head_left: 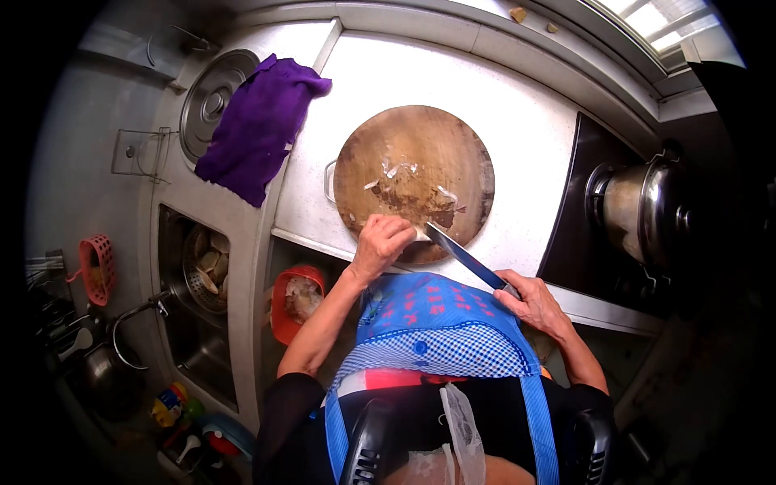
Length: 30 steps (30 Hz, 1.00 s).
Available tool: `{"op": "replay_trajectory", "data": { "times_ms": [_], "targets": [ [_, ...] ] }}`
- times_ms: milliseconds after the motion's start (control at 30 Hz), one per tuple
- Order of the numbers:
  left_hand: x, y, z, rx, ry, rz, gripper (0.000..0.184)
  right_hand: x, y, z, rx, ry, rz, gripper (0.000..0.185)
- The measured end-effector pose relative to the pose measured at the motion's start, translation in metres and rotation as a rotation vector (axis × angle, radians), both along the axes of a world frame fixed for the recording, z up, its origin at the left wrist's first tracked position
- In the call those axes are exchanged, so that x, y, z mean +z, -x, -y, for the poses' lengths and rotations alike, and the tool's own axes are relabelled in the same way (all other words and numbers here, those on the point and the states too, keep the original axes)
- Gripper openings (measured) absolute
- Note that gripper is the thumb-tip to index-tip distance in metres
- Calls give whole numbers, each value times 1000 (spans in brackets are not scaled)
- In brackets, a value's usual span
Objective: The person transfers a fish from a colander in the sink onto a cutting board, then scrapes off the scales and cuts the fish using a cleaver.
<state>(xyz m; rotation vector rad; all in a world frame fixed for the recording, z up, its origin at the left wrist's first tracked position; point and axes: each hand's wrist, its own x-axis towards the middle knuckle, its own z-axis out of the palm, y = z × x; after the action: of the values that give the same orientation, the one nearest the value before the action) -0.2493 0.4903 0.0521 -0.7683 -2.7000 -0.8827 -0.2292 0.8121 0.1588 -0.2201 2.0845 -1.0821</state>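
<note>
A round wooden chopping board point(420, 145) with a metal handle lies on the white counter. My left hand point(380, 244) is closed at the board's near edge, its fingers around a small whitish piece of food point(421, 234); most of it is hidden, so its kind is unclear. In my right hand point(533, 303) is a kitchen knife point(467, 257), gripped by the handle. The blade slants up and left, its tip beside the whitish piece; I cannot tell whether they touch. Thin white scraps point(396, 170) and dark wet patches mark the board's surface.
To the left are a purple cloth point(259, 129), a round metal lid point(212, 105), and a sink with a colander point(212, 301) of pale food pieces. Below the counter stands a red bin point(284, 311) with scraps. A lidded pot point(629, 212) sits on the black stove at right.
</note>
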Motion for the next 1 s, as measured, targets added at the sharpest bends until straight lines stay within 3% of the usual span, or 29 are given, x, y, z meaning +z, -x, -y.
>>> {"op": "replay_trajectory", "data": {
  "times_ms": [800, 1000],
  "targets": [
    [6, 2, -5, -21, 16, 9, 17, -6, 0, 2, 60, -36, -58, 35],
    [4, 0, -6, -29, 48, -8, 16, -16, -9, 1, 128, -50, -294, 35]
  ]
}}
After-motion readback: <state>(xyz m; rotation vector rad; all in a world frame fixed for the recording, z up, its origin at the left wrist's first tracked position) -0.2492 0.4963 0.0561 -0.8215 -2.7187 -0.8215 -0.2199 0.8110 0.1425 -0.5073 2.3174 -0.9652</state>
